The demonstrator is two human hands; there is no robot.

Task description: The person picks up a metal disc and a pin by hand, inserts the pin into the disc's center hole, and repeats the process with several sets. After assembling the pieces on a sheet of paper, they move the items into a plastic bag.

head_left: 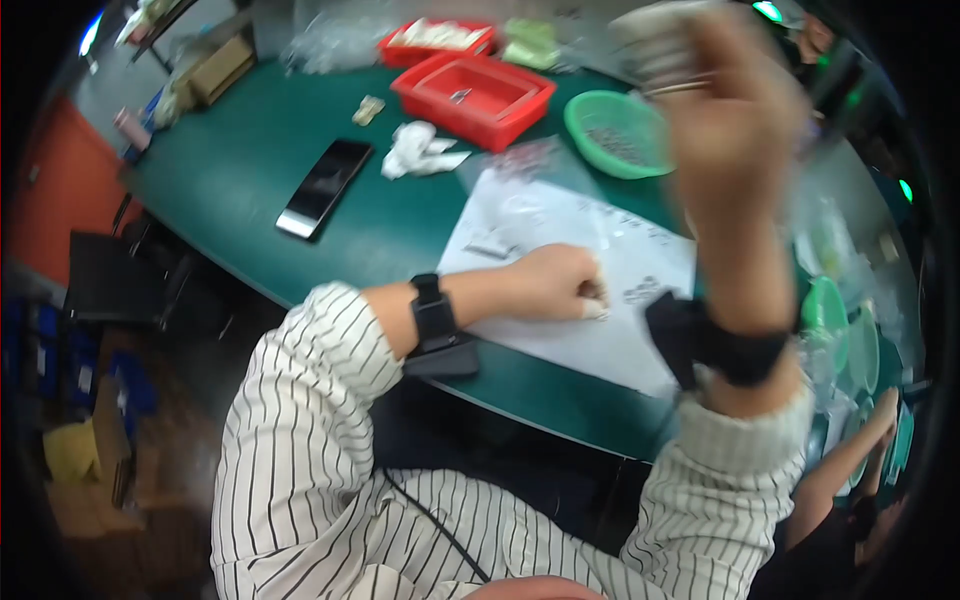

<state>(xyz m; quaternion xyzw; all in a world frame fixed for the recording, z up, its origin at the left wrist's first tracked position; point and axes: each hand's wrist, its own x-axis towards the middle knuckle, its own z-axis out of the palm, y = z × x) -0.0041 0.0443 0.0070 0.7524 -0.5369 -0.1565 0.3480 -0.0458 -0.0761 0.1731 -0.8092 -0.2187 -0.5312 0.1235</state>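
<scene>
My left hand [556, 283] rests on a white paper sheet [570, 345], fingers curled together, white covers on its fingertips. Whatever it may hold is hidden. Beside it on the paper lie several small dark ring-like parts [642, 290]. My right hand [735, 110] is raised above the table's right side, smeared by motion, with white covers on some fingers. Behind it in this view stands a green bowl [620, 135] with many small grey parts. A see-through plastic bag [525, 215] lies on the paper's far left part.
The green table [230, 200] bears a phone [325, 188], crumpled white tissue [418, 150], a red tray [475, 100] and another red tray [437, 42] behind it. Green bowls [825, 320] stand at the right edge. Another person's arm [850, 455] shows at lower right.
</scene>
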